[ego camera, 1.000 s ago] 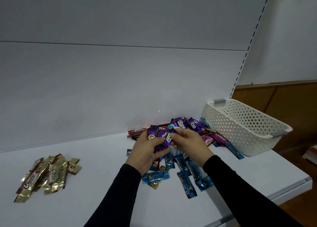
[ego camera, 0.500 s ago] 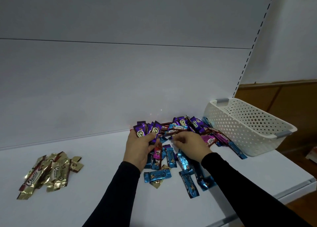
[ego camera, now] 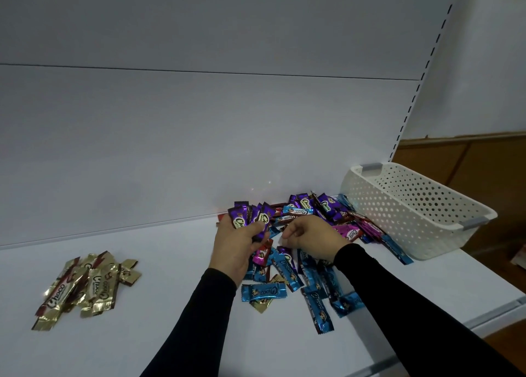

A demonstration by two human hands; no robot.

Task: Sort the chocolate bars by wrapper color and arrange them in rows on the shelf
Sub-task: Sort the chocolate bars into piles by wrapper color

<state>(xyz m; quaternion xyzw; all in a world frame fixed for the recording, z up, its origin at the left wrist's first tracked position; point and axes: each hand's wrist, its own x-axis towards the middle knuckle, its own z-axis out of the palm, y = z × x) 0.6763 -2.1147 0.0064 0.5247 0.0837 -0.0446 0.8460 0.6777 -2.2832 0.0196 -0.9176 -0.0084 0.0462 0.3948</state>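
Observation:
A mixed pile of chocolate bars (ego camera: pixel 316 265) lies on the white shelf (ego camera: pixel 170 319), with blue, purple, pink and brown wrappers. My left hand (ego camera: pixel 236 245) grips a bunch of purple bars (ego camera: pixel 250 215) fanned upward over the pile's left edge. My right hand (ego camera: pixel 310 235) hovers low over the pile's middle with fingers curled; whether it pinches a bar is hidden. A separate heap of gold bars (ego camera: pixel 85 287) lies at the left of the shelf.
A white perforated basket (ego camera: pixel 412 208) stands at the shelf's right end, touching the pile. The shelf's back panel (ego camera: pixel 199 148) rises right behind the bars. The front edge (ego camera: pixel 484 317) runs at the lower right.
My hands have parted: the left one keeps the purple bars and has shifted left, the right one has dropped down onto the pile.

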